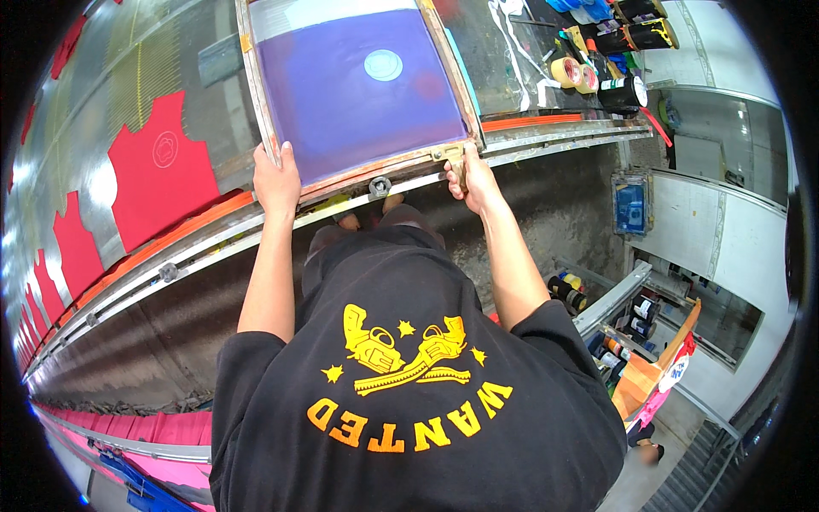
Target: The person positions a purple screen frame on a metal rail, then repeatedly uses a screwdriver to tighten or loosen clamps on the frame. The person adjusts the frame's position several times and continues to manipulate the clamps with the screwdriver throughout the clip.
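A silk-screen frame (252, 81) with purple mesh (341, 119) lies over the long table in front of me. A pale blue round design (383, 65) shows in its mesh. My left hand (277, 183) is closed round the near left corner of the frame, thumb on top of the rail. My right hand (474, 182) is closed on a brass-coloured metal bracket (450, 155) at the near right corner. Left of the frame lies a red garment piece (162, 175) with a thin round outline printed on it.
More red garment pieces (77, 247) lie along the table to the left. A metal rail (554, 136) edges the table. Tape rolls (573, 74) and ink jars (623, 91) stand at the right. A cart with jars (636, 320) and another person (650, 452) are lower right.
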The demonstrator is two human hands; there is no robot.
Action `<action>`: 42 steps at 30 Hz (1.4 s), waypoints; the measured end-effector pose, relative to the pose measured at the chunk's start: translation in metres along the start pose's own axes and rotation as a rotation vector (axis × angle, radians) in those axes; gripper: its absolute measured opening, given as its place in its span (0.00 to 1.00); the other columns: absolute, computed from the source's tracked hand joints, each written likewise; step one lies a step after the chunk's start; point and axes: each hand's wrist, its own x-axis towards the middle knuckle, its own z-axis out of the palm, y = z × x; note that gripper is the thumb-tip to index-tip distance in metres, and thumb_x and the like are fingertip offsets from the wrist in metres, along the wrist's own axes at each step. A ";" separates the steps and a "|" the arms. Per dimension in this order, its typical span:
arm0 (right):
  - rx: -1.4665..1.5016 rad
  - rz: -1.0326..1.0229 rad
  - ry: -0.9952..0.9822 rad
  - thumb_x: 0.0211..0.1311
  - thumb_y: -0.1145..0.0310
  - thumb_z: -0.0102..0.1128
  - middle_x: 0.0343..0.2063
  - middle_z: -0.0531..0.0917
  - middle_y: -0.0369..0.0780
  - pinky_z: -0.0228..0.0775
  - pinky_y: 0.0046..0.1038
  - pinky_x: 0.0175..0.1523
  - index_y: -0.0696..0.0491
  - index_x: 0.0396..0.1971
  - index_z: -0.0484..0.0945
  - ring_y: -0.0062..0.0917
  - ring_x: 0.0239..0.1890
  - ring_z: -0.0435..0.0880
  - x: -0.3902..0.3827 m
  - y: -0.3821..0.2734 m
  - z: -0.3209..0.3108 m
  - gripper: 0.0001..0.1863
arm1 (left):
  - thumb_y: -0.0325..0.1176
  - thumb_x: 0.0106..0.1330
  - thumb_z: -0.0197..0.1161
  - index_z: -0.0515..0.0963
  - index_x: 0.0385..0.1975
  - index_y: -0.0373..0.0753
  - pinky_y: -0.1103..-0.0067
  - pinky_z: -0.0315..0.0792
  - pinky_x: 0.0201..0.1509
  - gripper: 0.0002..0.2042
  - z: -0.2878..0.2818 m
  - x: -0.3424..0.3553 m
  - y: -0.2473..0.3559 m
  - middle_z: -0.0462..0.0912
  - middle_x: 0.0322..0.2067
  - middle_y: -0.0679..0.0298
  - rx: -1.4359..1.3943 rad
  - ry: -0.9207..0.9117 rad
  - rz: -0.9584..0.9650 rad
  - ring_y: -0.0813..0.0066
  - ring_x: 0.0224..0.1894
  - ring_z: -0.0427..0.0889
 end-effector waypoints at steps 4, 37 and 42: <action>-0.030 -0.009 0.028 0.81 0.33 0.33 0.16 0.72 0.33 0.55 0.23 0.19 0.54 0.35 0.76 0.19 0.14 0.65 -0.001 0.000 0.004 0.37 | 0.47 0.75 0.62 0.73 0.62 0.34 0.59 0.76 0.57 0.25 0.001 -0.001 0.000 0.87 0.48 0.44 0.002 0.011 0.000 0.44 0.52 0.86; -0.935 -0.825 0.429 0.63 0.44 0.72 0.53 0.82 0.56 0.72 0.41 0.64 0.64 0.63 0.75 0.45 0.57 0.82 0.071 -0.060 -0.024 0.41 | 0.43 0.70 0.66 0.76 0.62 0.34 0.64 0.76 0.60 0.25 0.000 0.007 -0.008 0.88 0.48 0.49 -0.032 -0.057 -0.009 0.53 0.53 0.87; -0.902 -0.859 0.352 0.67 0.59 0.68 0.52 0.83 0.60 0.74 0.44 0.62 0.66 0.60 0.76 0.54 0.56 0.83 0.093 -0.061 -0.020 0.30 | 0.36 0.70 0.67 0.80 0.60 0.33 0.70 0.76 0.59 0.21 -0.008 0.003 0.000 0.89 0.49 0.53 -0.192 -0.026 0.033 0.66 0.52 0.87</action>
